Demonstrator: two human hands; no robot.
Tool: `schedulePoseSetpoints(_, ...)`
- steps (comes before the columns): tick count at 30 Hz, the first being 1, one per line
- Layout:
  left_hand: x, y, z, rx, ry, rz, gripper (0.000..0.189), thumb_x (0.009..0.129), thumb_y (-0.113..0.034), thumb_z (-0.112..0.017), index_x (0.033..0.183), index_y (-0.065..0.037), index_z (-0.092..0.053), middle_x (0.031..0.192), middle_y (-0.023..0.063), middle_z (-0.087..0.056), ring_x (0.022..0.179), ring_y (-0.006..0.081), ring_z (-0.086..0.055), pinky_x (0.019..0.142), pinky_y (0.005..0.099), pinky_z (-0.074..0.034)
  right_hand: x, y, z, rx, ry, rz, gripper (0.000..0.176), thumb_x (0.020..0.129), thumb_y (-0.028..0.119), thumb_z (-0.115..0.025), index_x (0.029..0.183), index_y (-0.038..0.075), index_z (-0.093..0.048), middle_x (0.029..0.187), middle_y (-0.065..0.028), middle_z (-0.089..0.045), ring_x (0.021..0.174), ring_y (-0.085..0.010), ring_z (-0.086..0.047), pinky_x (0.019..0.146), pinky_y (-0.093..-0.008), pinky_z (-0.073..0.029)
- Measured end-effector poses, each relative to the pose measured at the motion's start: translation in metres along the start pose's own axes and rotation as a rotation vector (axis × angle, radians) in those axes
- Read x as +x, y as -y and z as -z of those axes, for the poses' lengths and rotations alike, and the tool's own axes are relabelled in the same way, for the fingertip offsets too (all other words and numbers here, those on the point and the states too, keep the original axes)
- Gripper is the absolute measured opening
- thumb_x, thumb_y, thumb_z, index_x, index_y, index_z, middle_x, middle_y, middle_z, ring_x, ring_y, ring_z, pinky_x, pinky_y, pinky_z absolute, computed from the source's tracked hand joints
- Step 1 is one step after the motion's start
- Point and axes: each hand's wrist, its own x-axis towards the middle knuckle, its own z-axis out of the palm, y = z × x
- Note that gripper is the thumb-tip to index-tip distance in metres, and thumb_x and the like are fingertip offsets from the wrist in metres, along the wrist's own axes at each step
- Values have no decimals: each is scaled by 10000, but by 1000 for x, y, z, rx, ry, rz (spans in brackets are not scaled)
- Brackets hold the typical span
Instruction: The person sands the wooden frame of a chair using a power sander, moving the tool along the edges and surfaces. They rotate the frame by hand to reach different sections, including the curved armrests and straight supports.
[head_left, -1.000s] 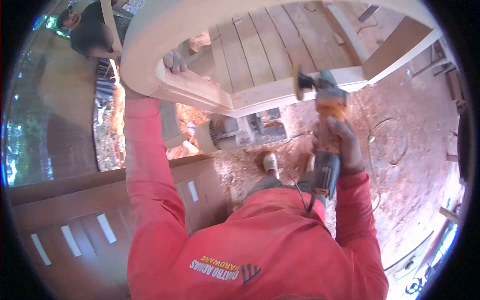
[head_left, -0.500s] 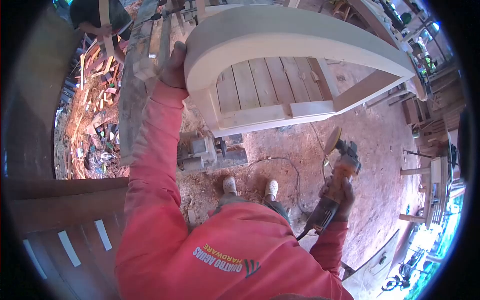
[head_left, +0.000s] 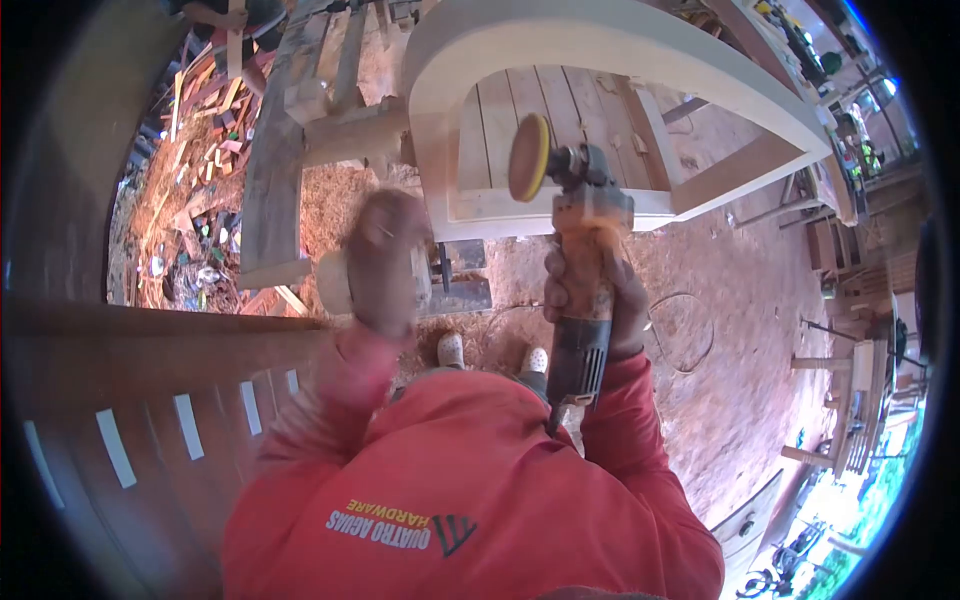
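My right hand [head_left: 600, 290] is wrapped round the body of an orange and black angle grinder [head_left: 583, 350]. The grinder's round yellow-edged sanding disc [head_left: 529, 158] points up and left, in front of a pale wooden frame [head_left: 470, 55] with a curved side and a slatted panel. My left hand [head_left: 388, 265] is blurred by motion, near the frame's lower left corner and apart from the grinder. Its fingers are too smeared to make out.
A wooden workbench [head_left: 275, 170] stands at the left, with scrap wood [head_left: 215, 160] beyond it. Another person's hand [head_left: 235, 20] holds a strip at the upper left. A cable [head_left: 700, 320] lies on the floor; brown boards [head_left: 150, 400] are lower left.
My left hand has let go of the curved frame and moved down toward my body. My right hand has raised the grinder up and to the left, in front of the frame.
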Motion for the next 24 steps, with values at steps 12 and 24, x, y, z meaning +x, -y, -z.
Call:
schedulePoseSetpoints(12, -65, -56, -118, -651, 262, 339, 587, 984, -222, -730, 1422, 25, -427, 1251, 75, -600, 1143, 114, -582, 968, 287, -485, 22, 7, -32, -96, 124, -19, 478, 1006, 403, -580, 1219, -25, -568, 970, -164, -664, 799, -248, -655, 715, -348, -552)
schedulePoseSetpoints(24, -62, -48, -126, -594, 191, 273, 468, 1001, -214, -711, 1347, 11, -489, 1188, 69, -654, 1065, 104, -629, 911, 262, -508, 29, 11, -35, -92, 108, -78, 448, 995, 395, -608, 1171, -17, -595, 937, -153, -671, 750, -240, -659, 670, -345, -554)
